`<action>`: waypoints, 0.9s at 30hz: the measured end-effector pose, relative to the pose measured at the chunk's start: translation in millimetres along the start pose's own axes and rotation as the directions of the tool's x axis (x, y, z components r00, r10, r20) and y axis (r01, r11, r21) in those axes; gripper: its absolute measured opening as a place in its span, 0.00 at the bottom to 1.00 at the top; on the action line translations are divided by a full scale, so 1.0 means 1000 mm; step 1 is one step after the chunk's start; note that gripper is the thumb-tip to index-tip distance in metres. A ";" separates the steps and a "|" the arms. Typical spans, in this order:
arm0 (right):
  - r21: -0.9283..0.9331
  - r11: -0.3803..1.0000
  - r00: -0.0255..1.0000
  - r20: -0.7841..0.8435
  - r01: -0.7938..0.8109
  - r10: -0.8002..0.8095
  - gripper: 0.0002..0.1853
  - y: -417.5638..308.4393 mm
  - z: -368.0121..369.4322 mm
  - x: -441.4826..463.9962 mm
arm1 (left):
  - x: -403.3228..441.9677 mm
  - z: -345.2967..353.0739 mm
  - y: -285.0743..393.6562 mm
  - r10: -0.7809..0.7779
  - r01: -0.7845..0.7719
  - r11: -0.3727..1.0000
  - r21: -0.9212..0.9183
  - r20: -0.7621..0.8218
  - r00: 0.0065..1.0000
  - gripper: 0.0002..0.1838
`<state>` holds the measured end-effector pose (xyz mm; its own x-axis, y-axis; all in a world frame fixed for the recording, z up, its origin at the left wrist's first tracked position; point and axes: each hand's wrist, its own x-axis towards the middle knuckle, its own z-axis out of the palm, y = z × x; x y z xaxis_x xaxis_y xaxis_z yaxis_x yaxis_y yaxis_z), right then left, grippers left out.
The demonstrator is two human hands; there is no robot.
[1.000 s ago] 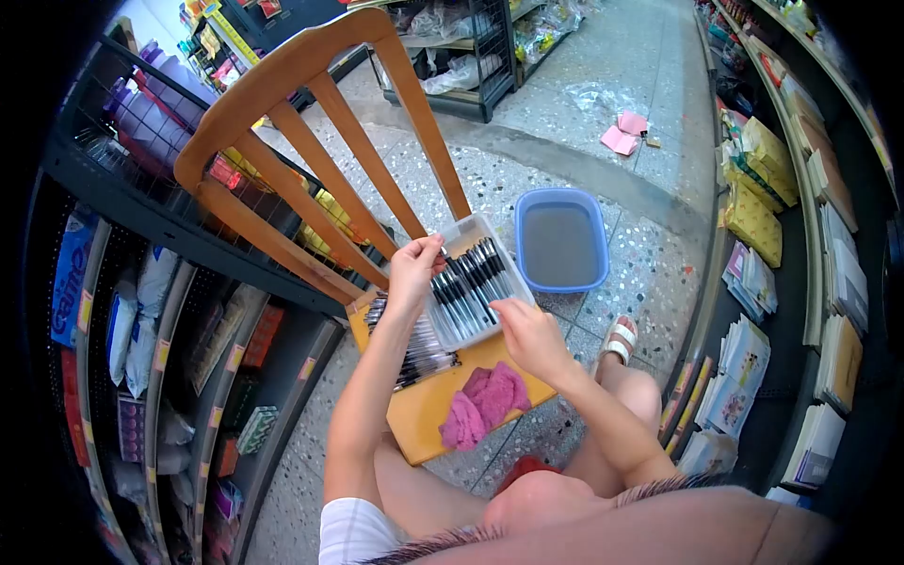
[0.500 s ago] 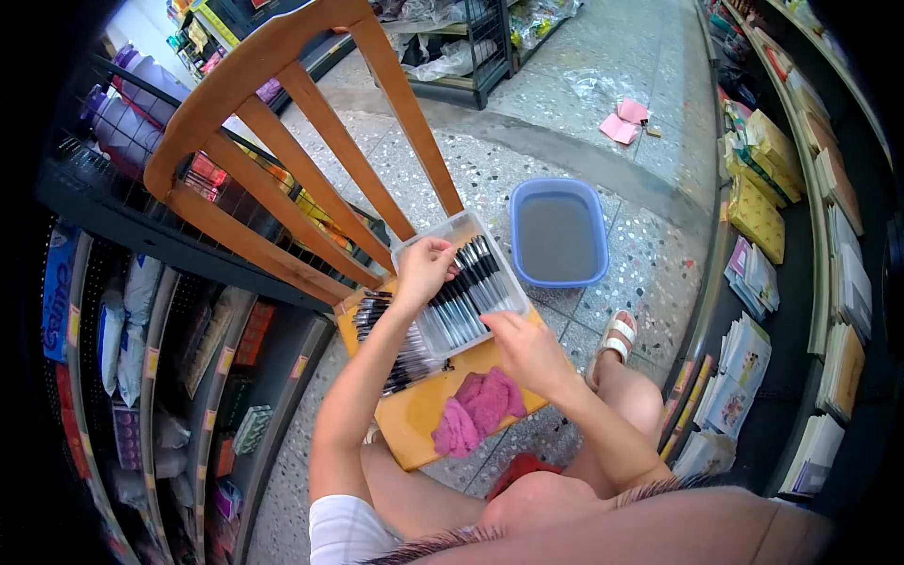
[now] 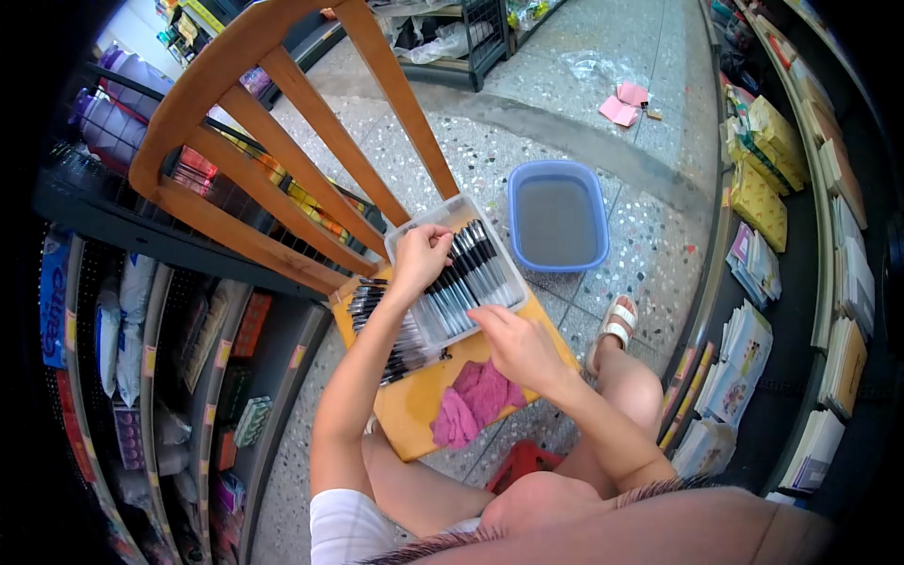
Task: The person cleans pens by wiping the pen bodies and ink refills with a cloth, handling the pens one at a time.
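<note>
On a wooden chair's yellow seat (image 3: 410, 428) rests a clear plastic box (image 3: 517, 299) holding a row of black-and-clear pens (image 3: 461, 282). My left hand (image 3: 421, 259) is over the box's left part, at the upper ends of the pens, with its fingers pinched together; what they hold is hidden. My right hand (image 3: 518, 347) is at the box's lower right edge, its fingers closed near the lower pen ends; whatever is between them is too small to tell. More pens (image 3: 400, 353) lie left of the box, partly behind my left forearm. A crumpled pink cloth (image 3: 478, 403) lies in front.
A blue basin (image 3: 559, 218) of greyish water stands on the floor right of the chair. The slatted chair back (image 3: 330, 113) rises beyond the box. Stocked shelves flank both sides, with notebooks (image 3: 739, 363) at right. Pink paper (image 3: 623, 105) lies on the floor farther off.
The view has shifted, so the chair and box appear lower and further left. My left hand has moved a little along the pens' upper ends, and my right hand stays by the lower ends.
</note>
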<state>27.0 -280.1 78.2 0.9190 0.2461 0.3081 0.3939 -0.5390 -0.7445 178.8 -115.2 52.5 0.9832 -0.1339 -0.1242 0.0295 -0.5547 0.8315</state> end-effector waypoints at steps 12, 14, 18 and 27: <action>0.110 0.976 0.976 -0.137 0.187 -0.171 0.14 -0.018 0.019 0.002 | -0.068 -0.038 0.032 -0.004 -0.023 0.918 -0.395 -0.066 0.998 0.14; 0.107 0.962 0.965 -0.109 0.252 -0.240 0.14 -0.022 0.027 -0.005 | -0.105 -0.054 0.029 -0.051 -0.018 0.884 -0.467 -0.134 0.990 0.13; 0.055 0.945 0.946 0.014 0.323 -0.324 0.12 -0.028 0.053 -0.018 | -0.159 -0.067 -0.037 -0.245 0.051 0.820 -0.571 -0.270 0.931 0.13; -0.206 0.901 0.915 0.224 0.381 -0.336 0.09 -0.027 0.116 -0.021 | -0.222 -0.074 -0.082 -0.296 0.092 0.818 -0.567 -0.279 0.913 0.12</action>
<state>-5.3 -177.3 23.0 0.7045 0.5869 0.3989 0.7090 -0.5580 -0.4312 -28.5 20.9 51.8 0.9395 0.2716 -0.2086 0.2168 -0.0002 0.9762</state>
